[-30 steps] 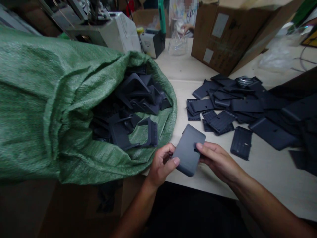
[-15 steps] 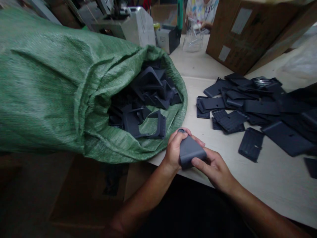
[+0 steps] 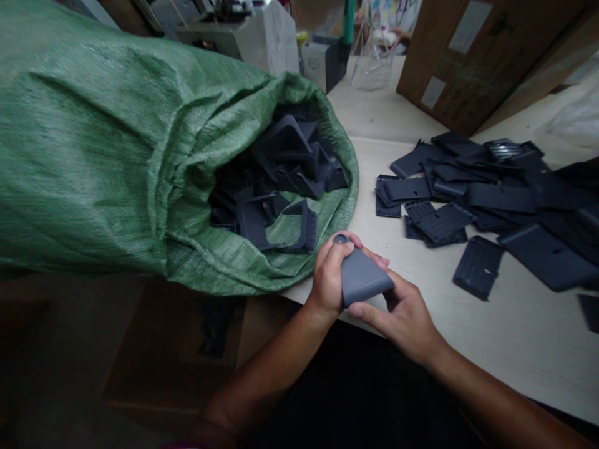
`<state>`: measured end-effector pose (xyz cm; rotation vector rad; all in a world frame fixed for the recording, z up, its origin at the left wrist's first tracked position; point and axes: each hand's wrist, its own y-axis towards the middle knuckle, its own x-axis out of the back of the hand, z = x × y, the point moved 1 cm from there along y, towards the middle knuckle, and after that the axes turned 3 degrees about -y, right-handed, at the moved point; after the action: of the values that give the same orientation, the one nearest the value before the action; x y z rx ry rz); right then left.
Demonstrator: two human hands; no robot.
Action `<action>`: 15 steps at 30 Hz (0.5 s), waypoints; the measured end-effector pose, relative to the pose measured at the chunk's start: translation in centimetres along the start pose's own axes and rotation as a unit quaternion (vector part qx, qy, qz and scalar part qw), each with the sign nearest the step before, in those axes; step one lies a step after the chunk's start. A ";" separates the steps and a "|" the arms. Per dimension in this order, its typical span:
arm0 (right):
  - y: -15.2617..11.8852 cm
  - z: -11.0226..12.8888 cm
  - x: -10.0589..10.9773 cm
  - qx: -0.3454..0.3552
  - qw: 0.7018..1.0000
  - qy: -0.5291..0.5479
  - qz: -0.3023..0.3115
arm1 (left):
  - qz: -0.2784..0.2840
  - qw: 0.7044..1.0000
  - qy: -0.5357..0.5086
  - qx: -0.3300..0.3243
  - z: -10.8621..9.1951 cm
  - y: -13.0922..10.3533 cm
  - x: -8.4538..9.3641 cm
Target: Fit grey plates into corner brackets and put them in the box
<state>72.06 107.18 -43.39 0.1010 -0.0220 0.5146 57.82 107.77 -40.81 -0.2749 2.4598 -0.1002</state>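
Observation:
Between my hands, over the table's front edge, is a dark grey plastic housing (image 3: pixel 365 274) with a small round feature at its far end. My left hand (image 3: pixel 329 274) wraps round its left side, thumb close to that round feature. From the right, my right hand (image 3: pixel 402 312) grips the near end, its thumb low at the front edge and its fingers behind, partly hidden. Just beyond my left hand opens a green woven sack (image 3: pixel 187 262), lying on its side, with dark plastic frames (image 3: pixel 285 149) inside.
Flat dark plastic covers (image 3: pixel 500 196) lie heaped on the white table (image 3: pixel 421 274) at right. Behind them stands a cardboard box (image 3: pixel 449 62). A clear plastic bag (image 3: pixel 373 65) and a person's hand (image 3: pixel 400 38) are at the back. Another cardboard box (image 3: pixel 159 362) sits below the table, left.
My right thumb has shifted left along the housing's near edge, and the housing has tilted slightly. The whole view has shifted a little.

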 end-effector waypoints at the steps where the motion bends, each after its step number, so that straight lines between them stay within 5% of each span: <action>1: 0.0 -0.1 -0.2 -0.001 1.000 -0.003 -0.004 | -0.006 1.000 0.003 -0.005 0.0 -0.1 0.0; 6: 0.7 1.0 -0.4 -0.017 1.000 -0.016 0.010 | -0.027 1.000 -0.002 0.011 -0.1 0.1 0.4; 15: 1.2 1.2 2.8 -0.072 0.984 -0.054 0.154 | -0.106 0.959 -0.170 0.199 -0.4 1.3 3.3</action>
<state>73.91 109.52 -41.96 -0.0170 -0.1829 0.8136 54.81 108.28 -42.63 -0.3453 2.0069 -0.5832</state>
